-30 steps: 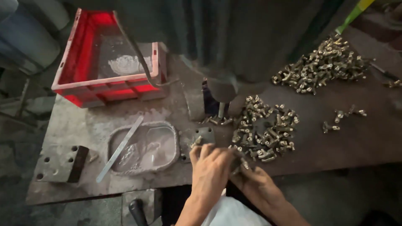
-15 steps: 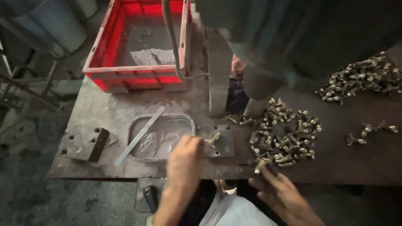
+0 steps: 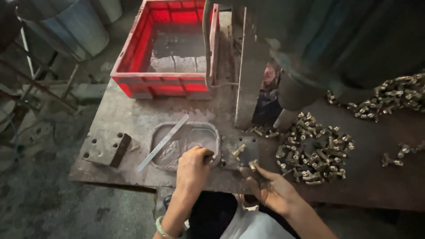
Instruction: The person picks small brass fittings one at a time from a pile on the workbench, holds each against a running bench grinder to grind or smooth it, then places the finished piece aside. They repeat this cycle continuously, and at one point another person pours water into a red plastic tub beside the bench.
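Since the earlier frame the left hand [image 3: 193,166] has moved from the small metal fixture block [image 3: 246,152] back to the near right rim of the shallow oval grey metal tray [image 3: 186,140], where it is now curled closed on the rim; I cannot tell if it holds anything. A flat steel strip [image 3: 163,142] lies slanted across this tray, and far behind it stands the red plastic crate [image 3: 170,48].

On the fixture block one small brass fitting [image 3: 239,151] now sits upright. The right hand [image 3: 271,188], palm up at the near edge of the rusty steel bench [image 3: 119,119], pinches another brass fitting [image 3: 253,165] between its fingertips, just beside the block.

I judge that the seated piece should stand straight and fully down in its seat, with fingers well away from under the dark press head [image 3: 296,90]. The pile of brass fittings [image 3: 316,148] lies right, within easy reach.
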